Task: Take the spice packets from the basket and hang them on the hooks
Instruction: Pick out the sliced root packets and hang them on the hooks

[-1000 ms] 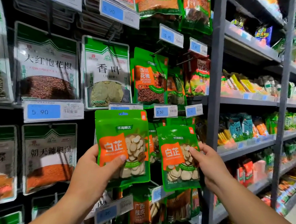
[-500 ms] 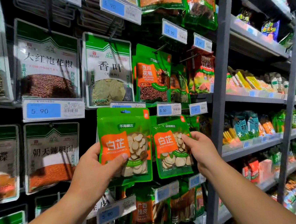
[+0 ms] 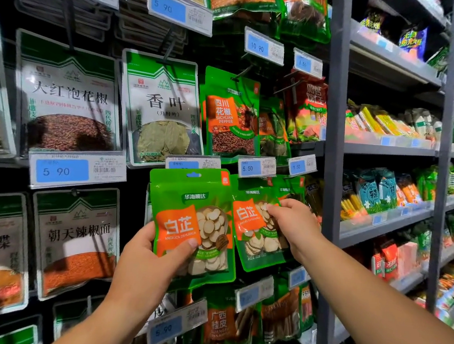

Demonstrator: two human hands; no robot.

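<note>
Two green spice packets with orange labels and white root slices are held up against the hook wall. My left hand (image 3: 151, 264) grips the nearer packet (image 3: 190, 193) by its lower left corner, thumb on the orange label. My right hand (image 3: 293, 226) pinches the second packet (image 3: 251, 250) near its middle, just right of the first and partly behind it. The hang hole of the left packet sits just below a price tag (image 3: 190, 163). The hook itself is hidden behind the packets. No basket is in view.
Hanging spice bags fill the wall: bay leaves (image 3: 162, 109), Sichuan pepper (image 3: 231, 116), chilli powder (image 3: 75, 240). Price tags (image 3: 257, 168) jut out on hook arms. A grey upright post (image 3: 331, 154) stands right of my hands, with stocked shelves (image 3: 383, 216) beyond.
My right hand has carried its packet left and up, closer to the wall and tucked beside the left packet. My left hand has held its packet nearly still.
</note>
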